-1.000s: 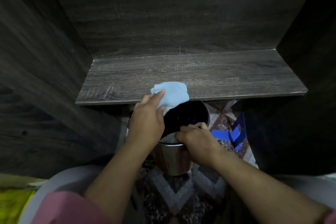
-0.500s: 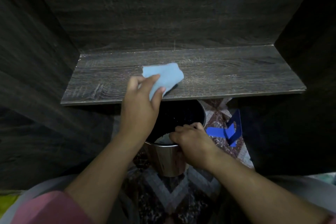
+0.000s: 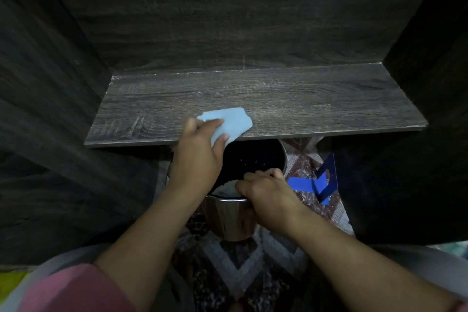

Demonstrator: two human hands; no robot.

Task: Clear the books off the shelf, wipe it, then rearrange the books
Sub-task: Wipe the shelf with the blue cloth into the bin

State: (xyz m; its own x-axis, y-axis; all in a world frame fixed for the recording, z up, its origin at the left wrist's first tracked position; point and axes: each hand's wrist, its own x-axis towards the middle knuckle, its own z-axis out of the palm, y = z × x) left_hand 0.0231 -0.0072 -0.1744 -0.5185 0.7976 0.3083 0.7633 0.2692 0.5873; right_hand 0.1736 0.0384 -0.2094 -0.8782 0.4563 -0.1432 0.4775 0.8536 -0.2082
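Lower centre: patterned rug (image 3: pixel 240 273). Above it is a metal bin (image 3: pixel 233 220), its interior dark, with a pale patch at the near rim; contents not discernible. The right hand (image 3: pixel 268 197) curls over that near rim. A blue object (image 3: pixel 316 182) lies right of the bin. The left hand (image 3: pixel 197 157) pinches a light blue cloth (image 3: pixel 228 121), pressed on the front edge of the shelf (image 3: pixel 304 104) at mid-frame. The shelf is dark wood-grain, faintly scuffed.

Dim and murky overall. Weak light reaches the shelf (image 3: pixel 278 99) at centre; the left and right sides sink into shadow. Faint glint on the bin (image 3: pixel 228 218) below. Edges bow; detail is soft.
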